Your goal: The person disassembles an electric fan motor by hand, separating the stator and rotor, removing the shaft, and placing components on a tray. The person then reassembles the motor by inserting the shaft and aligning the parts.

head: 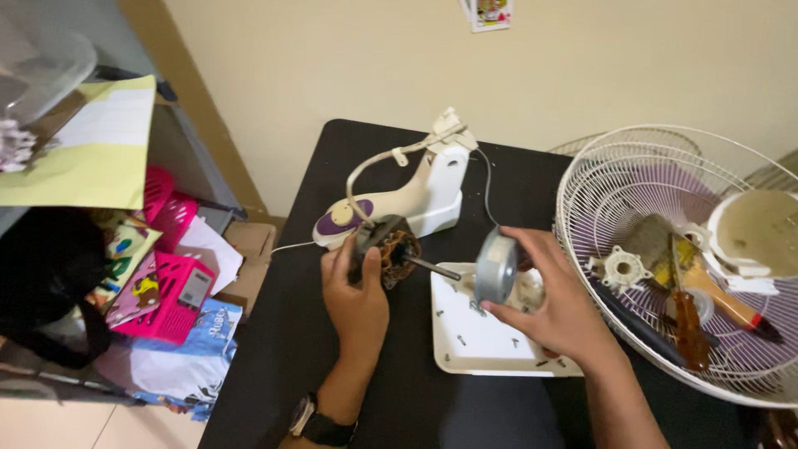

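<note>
While you hold the fan motor apart over the white tray, small parts can easily get away from you.

Your left hand (359,287) is wrapped around the fan motor core (391,248), copper windings showing, just left of the white tray (490,353); your right hand (555,301) pinches the round grey motor end cover (496,267) by its rim above the tray's upper edge. The steel shaft (433,268) bridges the two, so a tilted pull could bind the cover or jerk it free. Loose screws (462,339) lie on the tray; a knock would scatter them across the black table (349,158). Right of the tray, the fan guard (582,179) holds screwdrivers (688,326) near your forearm.
</note>
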